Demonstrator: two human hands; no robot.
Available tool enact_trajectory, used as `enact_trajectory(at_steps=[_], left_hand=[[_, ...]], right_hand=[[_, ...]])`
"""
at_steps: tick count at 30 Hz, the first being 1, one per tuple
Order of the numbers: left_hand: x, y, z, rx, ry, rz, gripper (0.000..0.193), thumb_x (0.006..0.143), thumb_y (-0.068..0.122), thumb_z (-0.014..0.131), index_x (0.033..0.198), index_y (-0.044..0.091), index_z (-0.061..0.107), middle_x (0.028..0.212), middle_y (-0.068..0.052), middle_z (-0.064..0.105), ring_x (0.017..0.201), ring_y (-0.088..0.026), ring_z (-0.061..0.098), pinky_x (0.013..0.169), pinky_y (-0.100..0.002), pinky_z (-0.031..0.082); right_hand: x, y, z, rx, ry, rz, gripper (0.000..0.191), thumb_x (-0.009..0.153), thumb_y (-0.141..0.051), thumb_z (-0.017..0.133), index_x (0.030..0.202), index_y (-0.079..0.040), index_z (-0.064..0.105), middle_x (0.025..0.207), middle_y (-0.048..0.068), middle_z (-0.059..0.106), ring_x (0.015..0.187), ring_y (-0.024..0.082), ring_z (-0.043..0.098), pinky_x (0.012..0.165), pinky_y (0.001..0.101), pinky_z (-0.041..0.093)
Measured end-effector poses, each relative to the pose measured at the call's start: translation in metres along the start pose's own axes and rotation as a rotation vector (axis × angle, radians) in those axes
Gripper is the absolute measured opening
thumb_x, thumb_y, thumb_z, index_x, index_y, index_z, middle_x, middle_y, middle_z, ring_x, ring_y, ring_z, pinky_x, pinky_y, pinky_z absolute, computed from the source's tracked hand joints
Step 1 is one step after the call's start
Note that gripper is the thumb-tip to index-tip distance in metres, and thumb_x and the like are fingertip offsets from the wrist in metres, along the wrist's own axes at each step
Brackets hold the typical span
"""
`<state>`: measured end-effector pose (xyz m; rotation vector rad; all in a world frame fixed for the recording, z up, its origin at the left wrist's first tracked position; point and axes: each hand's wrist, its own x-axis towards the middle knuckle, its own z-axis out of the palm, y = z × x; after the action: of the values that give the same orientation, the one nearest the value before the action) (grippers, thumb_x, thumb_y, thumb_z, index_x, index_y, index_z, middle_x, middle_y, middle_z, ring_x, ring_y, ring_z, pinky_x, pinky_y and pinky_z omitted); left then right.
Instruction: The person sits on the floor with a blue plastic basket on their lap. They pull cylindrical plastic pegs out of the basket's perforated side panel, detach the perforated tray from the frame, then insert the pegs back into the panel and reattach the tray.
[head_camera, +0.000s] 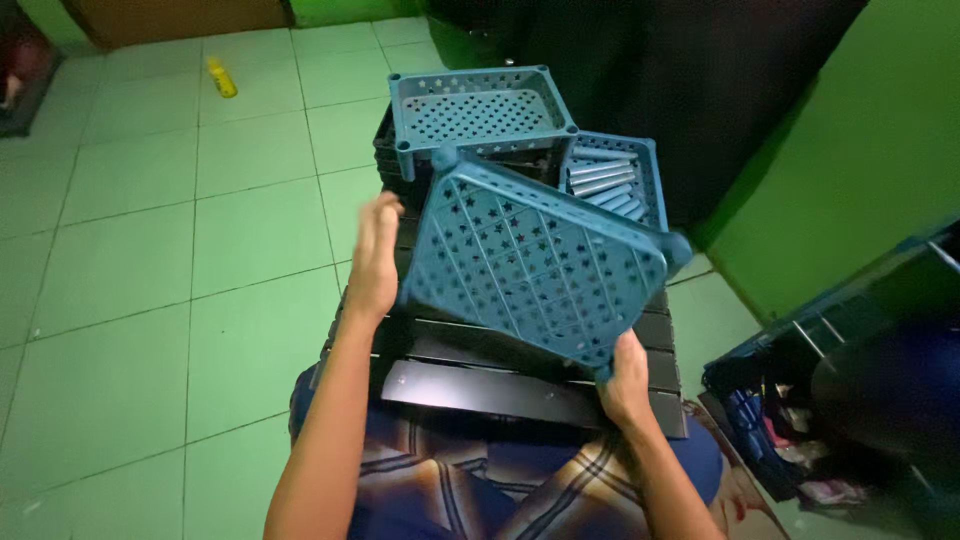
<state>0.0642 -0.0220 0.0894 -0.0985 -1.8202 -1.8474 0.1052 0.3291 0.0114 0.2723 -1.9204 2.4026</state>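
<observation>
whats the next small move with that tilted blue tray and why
Probably close the left hand onto the tilted blue tray. Only the right hand grips it, at its lower corner, while the left sits open beside its left edge, so the tray hangs skewed over the black slatted panel.

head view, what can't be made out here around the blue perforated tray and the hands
- Left hand: motion-blurred, so its contact with the tilted blue tray is unclear.
- Right hand: fingertips hidden behind the tray's lower corner.
- Grey tubes in the rear tray: partly covered by the tilted tray, count unclear.
- Yellow object on the floor: too small to identify.
- Dark bin at right: cut off by the edge, contents murky.
</observation>
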Motion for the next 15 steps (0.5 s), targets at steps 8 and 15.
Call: enact_trajectory(at_steps=[8, 15], left_hand=[[-0.025, -0.067, -0.003, 0.026, -0.155, -0.299, 0.049, 0.107, 0.044, 0.045, 0.132, 0.005, 0.061, 0.122, -0.011, 0.065, 0.114, -0.018, 0.057, 0.102, -0.032, 0.044], [-0.022, -0.086, 0.000, 0.263, 0.036, -0.291, 0.036, 0.105, 0.031, 0.060, 0.127, 0.004, 0.066, 0.096, -0.016, 0.066, 0.087, -0.021, 0.057, 0.078, -0.036, 0.046]], right_hand=[[0.005, -0.017, 0.007, -0.075, -0.039, 0.275, 0.045, 0.105, -0.041, 0.042, 0.127, -0.003, 0.053, 0.089, 0.013, 0.068, 0.062, 0.024, 0.065, 0.056, 0.0369, 0.053], [0.012, -0.015, 0.018, -0.955, 0.252, -0.152, 0.037, 0.100, -0.035, 0.066, 0.113, -0.002, 0.076, 0.081, 0.014, 0.069, 0.071, 0.022, 0.062, 0.068, 0.0369, 0.050]])
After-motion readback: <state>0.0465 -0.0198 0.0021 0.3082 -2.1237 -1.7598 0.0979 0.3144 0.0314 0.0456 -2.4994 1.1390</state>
